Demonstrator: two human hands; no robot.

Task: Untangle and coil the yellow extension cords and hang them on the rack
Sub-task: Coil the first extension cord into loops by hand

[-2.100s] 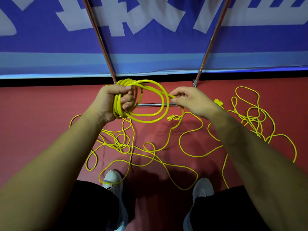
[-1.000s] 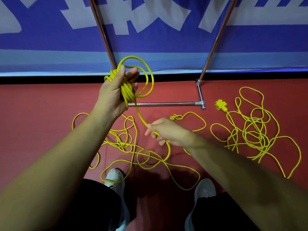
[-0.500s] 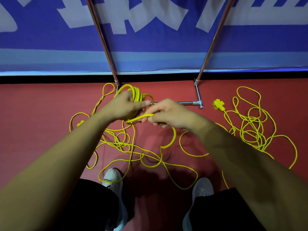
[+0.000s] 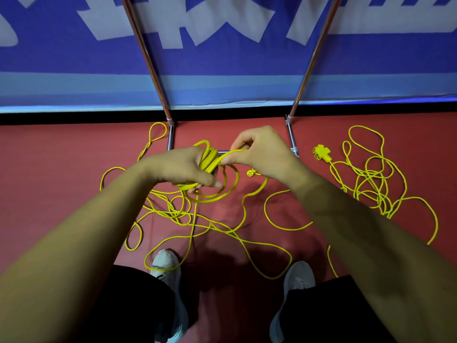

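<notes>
My left hand grips a small coil of yellow cord in front of me, with loops hanging below it. My right hand pinches a strand of the same cord and lays it against the coil. The loose rest of that cord trails in tangled loops on the red floor near my feet. A second yellow cord lies tangled at the right, its multi-outlet end pointing toward the rack. The metal rack stands just beyond my hands, its two poles rising out of view.
A blue banner with white lettering covers the wall behind the rack. My two white shoes stand on the red floor, with cord loops around the left one. A small yellow plug lies beneath my right wrist.
My right hand dropped to take a low strand, then rose back to the coil and laid on another loop. My left hand has lowered and tipped the coil.
</notes>
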